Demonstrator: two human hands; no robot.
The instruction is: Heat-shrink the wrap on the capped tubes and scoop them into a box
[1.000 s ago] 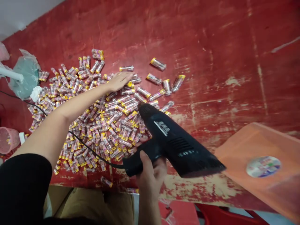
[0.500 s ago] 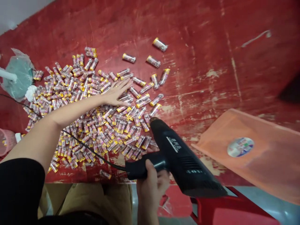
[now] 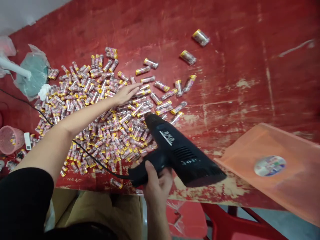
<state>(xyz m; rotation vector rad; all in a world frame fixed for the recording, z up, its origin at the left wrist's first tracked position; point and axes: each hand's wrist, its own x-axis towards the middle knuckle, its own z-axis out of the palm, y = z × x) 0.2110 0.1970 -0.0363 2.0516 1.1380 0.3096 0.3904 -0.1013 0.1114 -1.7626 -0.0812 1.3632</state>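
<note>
My right hand [image 3: 157,181] is wrapped round the handle of a black heat gun [image 3: 190,160]. Its nozzle points up and left over a wide pile of small clear tubes [image 3: 117,141] with yellow ends and printed wrapping. A black cord runs left from the handle across the pile. Stretched out flat, my left hand [image 3: 125,95] rests on tubes in the upper part of the pile, its fingers reaching toward the right. I cannot see anything held under its palm.
Loose tubes [image 3: 188,57] lie to the upper right on the worn red table [image 3: 232,60]. An orange bag [image 3: 295,170] with an oval label lies at the right. At the left are a plastic-covered green round base [image 3: 32,73] and a pink basket [image 3: 11,140]. A red stool [image 3: 230,220] stands below.
The heat gun has moved left and up, its nozzle now over the tubes. My left hand has drawn back slightly over the pile, and some tubes near it have shifted. The view has moved too.
</note>
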